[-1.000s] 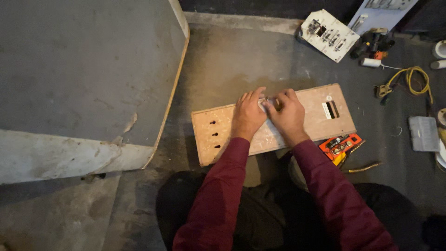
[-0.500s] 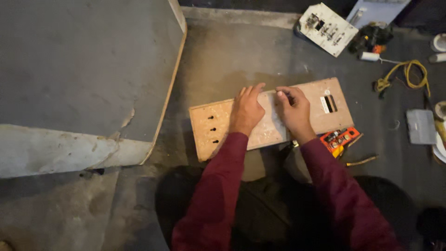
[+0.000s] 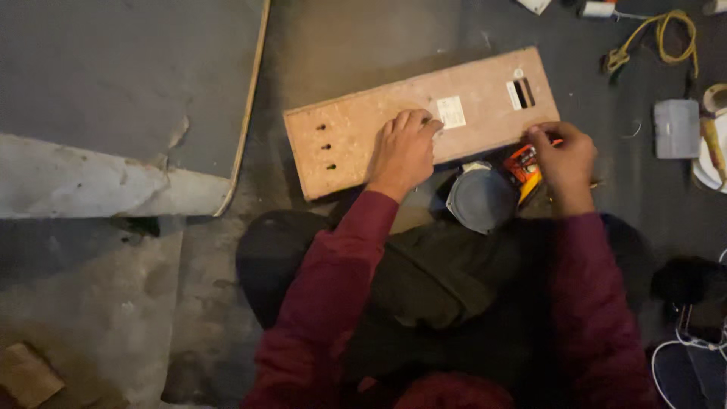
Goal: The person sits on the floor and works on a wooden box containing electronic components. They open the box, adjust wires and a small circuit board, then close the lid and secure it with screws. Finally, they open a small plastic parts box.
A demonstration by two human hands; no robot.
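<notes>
A long particle-board plank lies on the floor in front of me, with three small holes at its left end, a white square piece near the middle and a dark slot toward the right. My left hand rests on the plank, its curled fingertips beside the white square. My right hand is off the plank at its lower right corner, fingers pinched on the end of an orange and black tool lying there.
A round grey object sits by my knees below the plank. A large grey slab fills the left. A yellow cable, small grey box and phone with a white cord lie at the right.
My right hand left the middle of the plank and moved right and down to the orange tool. The left hand stayed on the plank. The view came closer.
</notes>
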